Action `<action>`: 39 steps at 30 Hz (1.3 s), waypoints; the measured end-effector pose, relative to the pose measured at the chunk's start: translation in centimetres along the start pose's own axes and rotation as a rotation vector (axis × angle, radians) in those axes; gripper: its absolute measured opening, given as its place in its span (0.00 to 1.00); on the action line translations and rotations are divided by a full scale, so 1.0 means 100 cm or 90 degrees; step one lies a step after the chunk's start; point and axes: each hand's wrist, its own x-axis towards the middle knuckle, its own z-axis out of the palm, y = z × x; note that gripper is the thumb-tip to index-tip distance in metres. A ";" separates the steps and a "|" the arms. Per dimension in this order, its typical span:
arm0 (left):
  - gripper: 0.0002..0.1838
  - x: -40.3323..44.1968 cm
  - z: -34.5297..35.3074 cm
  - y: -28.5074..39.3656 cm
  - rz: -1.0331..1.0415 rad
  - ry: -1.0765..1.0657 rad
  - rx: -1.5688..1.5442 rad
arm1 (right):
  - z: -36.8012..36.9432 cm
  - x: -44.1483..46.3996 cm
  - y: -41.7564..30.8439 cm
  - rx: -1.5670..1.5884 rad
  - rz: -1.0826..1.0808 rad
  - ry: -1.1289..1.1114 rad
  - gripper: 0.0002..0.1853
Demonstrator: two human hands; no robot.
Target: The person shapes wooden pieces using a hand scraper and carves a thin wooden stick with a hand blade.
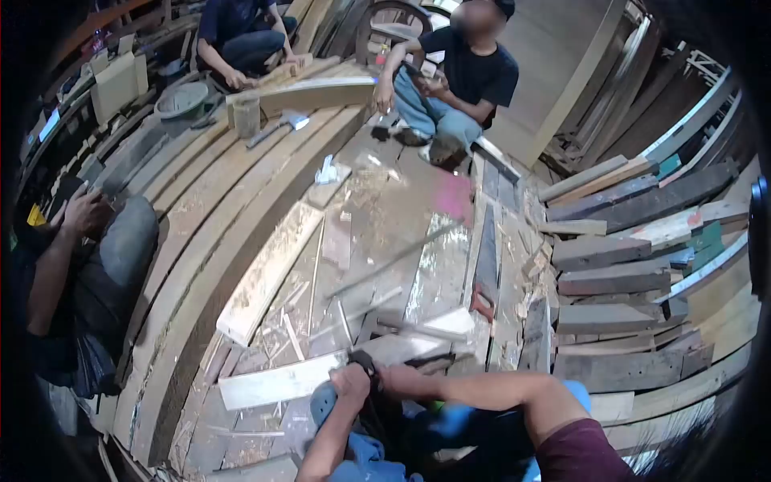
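Note:
My left hand (351, 381) is closed near the bottom middle, beside the right end of a pale board (277, 383). Close to its right is my right hand (395, 381), also closed, with the forearm reaching in from a maroon sleeve. Between and just above both hands is a small dark object (363, 361), too unclear to name. A grey piece of wood (405, 347) lies just beyond the hands. What the fingers wrap round is mostly hidden.
A saw (485, 269) with a red handle lies ahead right. Thick beams (241, 177) run along the left, bearing a hatchet (277, 128). A person (474, 72) sits ahead; two others are at the left. Stacked timber (614, 277) fills the right; shavings lie around.

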 end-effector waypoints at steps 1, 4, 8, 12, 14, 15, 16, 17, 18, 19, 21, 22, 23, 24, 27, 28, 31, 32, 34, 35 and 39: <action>0.12 -0.004 0.005 -0.003 0.031 0.013 0.005 | 0.012 -0.004 -0.001 0.014 -0.003 0.019 0.30; 0.12 -0.002 0.019 -0.012 0.012 0.045 -0.073 | 0.040 0.000 -0.010 0.044 0.035 0.109 0.32; 0.13 0.003 0.033 -0.012 0.022 0.083 -0.070 | 0.063 -0.004 -0.025 0.000 0.122 0.139 0.34; 0.13 0.003 0.041 -0.008 0.020 0.121 -0.068 | 0.060 -0.013 -0.031 0.041 0.167 0.132 0.36; 0.13 0.006 0.039 -0.001 0.008 0.102 -0.018 | 0.059 -0.015 -0.025 0.047 0.155 0.122 0.36; 0.12 0.007 0.035 0.000 0.004 0.092 0.008 | 0.059 -0.016 -0.022 0.050 0.142 0.133 0.36; 0.10 0.005 0.027 0.001 0.017 0.106 0.054 | 0.059 -0.015 -0.020 0.053 0.128 0.145 0.36; 0.09 0.006 0.030 0.000 0.015 0.121 0.071 | 0.058 -0.013 -0.020 0.061 0.135 0.133 0.36; 0.09 0.006 0.033 -0.001 0.013 0.135 0.087 | 0.053 -0.012 -0.023 0.069 0.142 0.121 0.35; 0.08 0.006 0.036 -0.003 0.010 0.150 0.102 | 0.049 -0.012 -0.026 0.076 0.149 0.109 0.35; 0.07 0.006 0.038 -0.006 0.018 0.144 0.103 | 0.047 -0.012 -0.027 0.062 0.140 0.103 0.35; 0.06 0.006 0.038 -0.007 0.020 0.142 0.104 | 0.046 -0.012 -0.028 0.054 0.135 0.100 0.35; 0.06 0.008 0.037 -0.009 0.027 0.139 0.115 | 0.043 -0.012 -0.028 0.060 0.124 0.100 0.35; 0.06 0.007 0.033 -0.010 0.036 0.134 0.126 | 0.039 -0.014 -0.029 0.066 0.116 0.098 0.35; 0.07 0.005 0.027 -0.007 0.030 0.074 0.116 | 0.037 -0.017 -0.031 0.065 0.105 0.109 0.34; 0.07 0.005 0.027 -0.008 0.030 0.067 0.104 | 0.036 -0.016 -0.034 0.058 0.108 0.113 0.34; 0.10 0.002 0.031 -0.010 0.040 0.057 0.136 | 0.038 -0.011 -0.041 0.056 0.136 0.117 0.35; 0.10 0.002 0.042 -0.013 0.053 0.081 0.181 | 0.040 -0.009 -0.042 0.058 0.145 0.114 0.36; 0.11 0.000 0.043 -0.015 0.077 0.072 0.218 | 0.037 -0.010 -0.045 0.055 0.135 0.119 0.35; 0.11 0.001 0.044 -0.015 0.071 0.055 0.208 | 0.036 -0.010 -0.046 0.053 0.130 0.120 0.35; 0.12 0.004 0.047 -0.016 0.058 0.013 0.149 | 0.036 -0.009 -0.050 0.036 0.138 0.121 0.34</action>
